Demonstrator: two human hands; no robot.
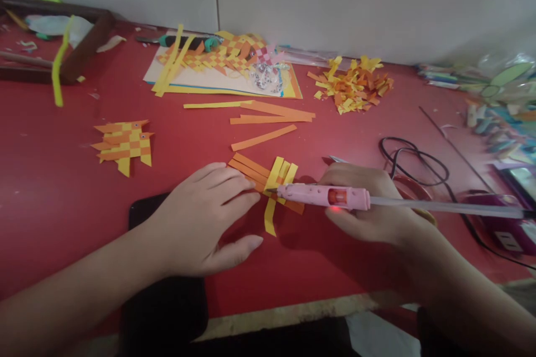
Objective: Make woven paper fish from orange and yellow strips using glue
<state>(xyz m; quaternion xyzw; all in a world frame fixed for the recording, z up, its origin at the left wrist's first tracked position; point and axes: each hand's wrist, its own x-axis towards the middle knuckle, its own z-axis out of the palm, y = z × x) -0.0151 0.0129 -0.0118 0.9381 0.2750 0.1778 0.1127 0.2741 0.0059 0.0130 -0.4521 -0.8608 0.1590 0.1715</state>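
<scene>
My right hand (372,201) grips a pink hot glue gun (307,196), its red light lit and a long clear glue stick (444,206) coming out of the back. The nozzle is over a small weave of yellow strips (274,175) and orange strips (250,169) on the red table. I cannot tell whether it touches the paper. My left hand (205,212) lies flat with fingers stretched, its fingertips at the left side of the weave and partly covering the orange strips. One yellow strip end (270,217) sticks out toward me.
Loose orange strips (263,138) lie beyond the weave. Two woven paper fish (123,142) are at left. Farther back are a stack of paper sheets (201,88) and a pile of paper scraps (355,83). A black phone-like slab (163,307) lies under my left arm; a black cord (412,150) coils at right.
</scene>
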